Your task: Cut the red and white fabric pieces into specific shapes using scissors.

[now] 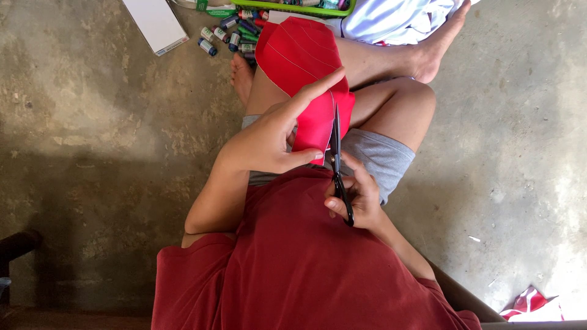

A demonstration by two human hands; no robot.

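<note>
I sit cross-legged on a concrete floor. My left hand (275, 134) grips a piece of red fabric (302, 58) with pale marked lines, thumb under its near edge and forefinger stretched along it. My right hand (354, 195) holds black scissors (337, 165) by the handles. Their blades point away from me and run up along the right edge of the fabric, above my lap. The fabric lies over my knees and hides part of my legs.
Several small thread spools (235, 33) lie scattered on the floor beyond my foot, beside a white box (156, 24) and a green tray (293, 7). White cloth (391, 21) lies at the top. A red and white scrap (535, 305) lies at the bottom right.
</note>
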